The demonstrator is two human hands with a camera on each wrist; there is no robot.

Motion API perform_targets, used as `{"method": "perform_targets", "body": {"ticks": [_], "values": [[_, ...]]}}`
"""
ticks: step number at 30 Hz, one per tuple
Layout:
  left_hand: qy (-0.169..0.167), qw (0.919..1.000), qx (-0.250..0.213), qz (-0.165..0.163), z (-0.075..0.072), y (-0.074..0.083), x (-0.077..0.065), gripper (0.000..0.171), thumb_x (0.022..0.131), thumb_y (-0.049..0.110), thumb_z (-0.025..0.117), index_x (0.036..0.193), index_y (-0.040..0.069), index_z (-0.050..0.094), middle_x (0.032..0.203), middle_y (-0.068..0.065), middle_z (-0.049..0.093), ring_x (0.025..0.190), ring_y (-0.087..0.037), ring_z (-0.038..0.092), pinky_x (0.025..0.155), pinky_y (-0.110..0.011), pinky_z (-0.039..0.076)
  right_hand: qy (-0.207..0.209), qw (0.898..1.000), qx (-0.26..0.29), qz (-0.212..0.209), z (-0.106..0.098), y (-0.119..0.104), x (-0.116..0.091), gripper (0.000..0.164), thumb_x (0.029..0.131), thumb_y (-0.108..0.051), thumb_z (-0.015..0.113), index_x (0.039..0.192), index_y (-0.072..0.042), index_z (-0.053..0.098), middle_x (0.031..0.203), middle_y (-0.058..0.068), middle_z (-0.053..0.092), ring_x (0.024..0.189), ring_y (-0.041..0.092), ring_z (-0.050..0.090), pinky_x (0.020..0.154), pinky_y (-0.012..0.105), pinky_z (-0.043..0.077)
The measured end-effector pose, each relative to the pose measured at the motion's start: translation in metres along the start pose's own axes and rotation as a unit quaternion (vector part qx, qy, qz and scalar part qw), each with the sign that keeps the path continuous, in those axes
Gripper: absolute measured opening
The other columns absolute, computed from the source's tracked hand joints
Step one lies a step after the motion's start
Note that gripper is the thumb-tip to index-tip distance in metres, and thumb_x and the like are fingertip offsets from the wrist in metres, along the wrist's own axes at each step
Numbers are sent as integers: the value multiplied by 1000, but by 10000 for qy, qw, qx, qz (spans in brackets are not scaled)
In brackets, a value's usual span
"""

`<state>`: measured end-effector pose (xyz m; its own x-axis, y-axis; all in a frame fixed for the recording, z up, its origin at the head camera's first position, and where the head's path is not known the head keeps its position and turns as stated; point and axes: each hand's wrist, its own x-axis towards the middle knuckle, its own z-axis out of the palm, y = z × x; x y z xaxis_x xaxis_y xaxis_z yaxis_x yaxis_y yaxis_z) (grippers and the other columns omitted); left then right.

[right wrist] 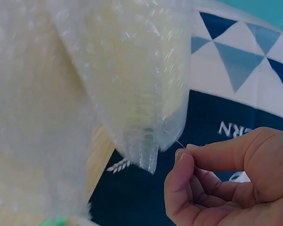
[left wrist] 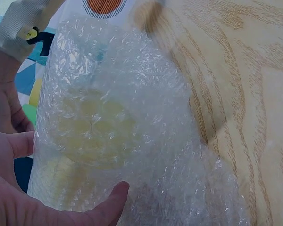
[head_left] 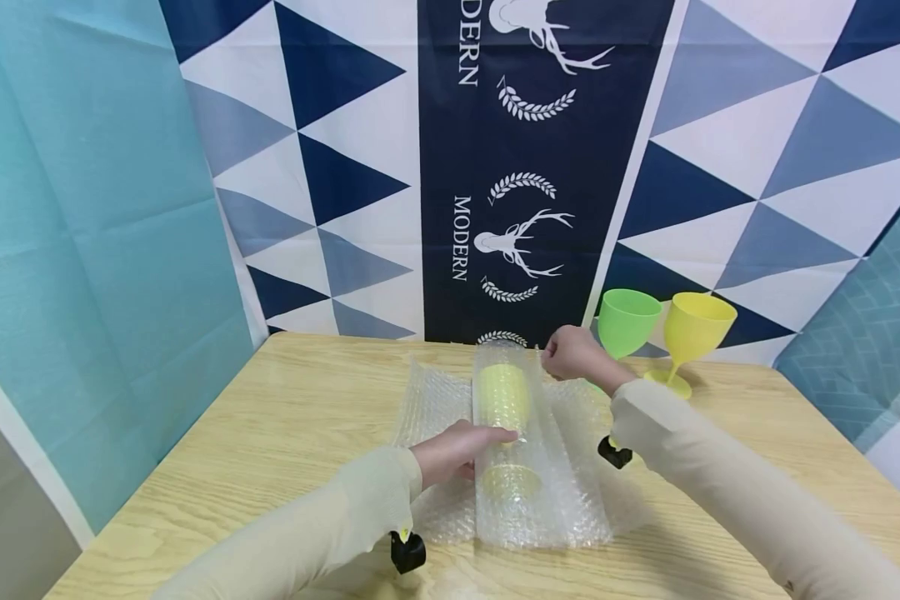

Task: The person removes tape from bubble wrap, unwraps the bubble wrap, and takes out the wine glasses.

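Bubble wrap (head_left: 438,396) is rolled around a yellow goblet (head_left: 504,392), which shows through the clear layers; loose flaps spread on both sides. My left hand (head_left: 457,452) holds the wrapped goblet at its middle, thumb across the top. In the left wrist view that thumb (left wrist: 106,207) lies over the bubble wrap (left wrist: 160,117), with a round yellow part beneath. At the far end, my right hand (head_left: 576,357) is raised beside the roll. The right wrist view shows its thumb and forefinger (right wrist: 179,172) pinching a thin clear strand from the wrap's edge (right wrist: 172,136).
A green goblet (head_left: 627,323) and a yellow goblet (head_left: 696,327) stand at the back right of the wooden table (head_left: 307,408), behind my right forearm. A patterned cloth (head_left: 360,192) hangs along the table's back edge. A teal cloth (head_left: 105,233) hangs at the left.
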<state>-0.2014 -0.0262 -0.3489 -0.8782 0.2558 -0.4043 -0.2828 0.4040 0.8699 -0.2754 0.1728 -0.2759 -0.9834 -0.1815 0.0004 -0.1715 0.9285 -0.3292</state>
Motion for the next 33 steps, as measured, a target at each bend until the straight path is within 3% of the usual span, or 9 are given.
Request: {"method": "perform_targets", "body": {"ticks": [6, 10, 19, 27, 33], "values": [[-161, 9998, 89, 44, -4, -1, 0, 85, 82, 44, 69, 141, -6, 34, 138, -18, 46, 111, -25, 56, 100, -45, 48, -238, 9981, 409, 386, 2, 28, -5, 23, 76, -3, 51, 54, -11, 53, 51, -5, 48, 52, 11, 47, 54, 22, 36], [-355, 9993, 62, 107, -6, -2, 0, 78, 84, 44, 67, 138, -4, 40, 138, -17, 48, 114, -26, 57, 101, -45, 47, -347, 9948, 800, 533, 8, 45, -10, 21, 78, -3, 52, 58, -9, 53, 54, -4, 49, 54, 10, 49, 56, 21, 41], [-544, 9980, -79, 311, -7, -5, 2, 62, 86, 42, 64, 129, -1, 51, 126, -13, 58, 100, -22, 65, 96, -43, 50, -393, 9873, 1311, 803, 23, 74, -18, 17, 81, -5, 59, 64, -6, 55, 57, -5, 51, 56, 8, 50, 56, 19, 47], [-420, 9987, 99, 270, -5, -9, 4, 68, 86, 46, 63, 132, -2, 49, 130, -14, 57, 109, -26, 61, 106, -50, 42, -248, 9822, 1714, 725, 29, 85, -21, 10, 85, -9, 61, 80, -1, 62, 68, -2, 58, 67, 10, 53, 63, 21, 51], [-386, 9988, 98, 283, -4, -8, 4, 68, 85, 45, 64, 132, -2, 50, 128, -13, 58, 106, -24, 60, 105, -50, 42, -290, 9737, 2094, 847, 26, 79, -27, 22, 92, -17, 61, 94, 4, 62, 77, 2, 63, 71, 10, 57, 69, 24, 55]]}}
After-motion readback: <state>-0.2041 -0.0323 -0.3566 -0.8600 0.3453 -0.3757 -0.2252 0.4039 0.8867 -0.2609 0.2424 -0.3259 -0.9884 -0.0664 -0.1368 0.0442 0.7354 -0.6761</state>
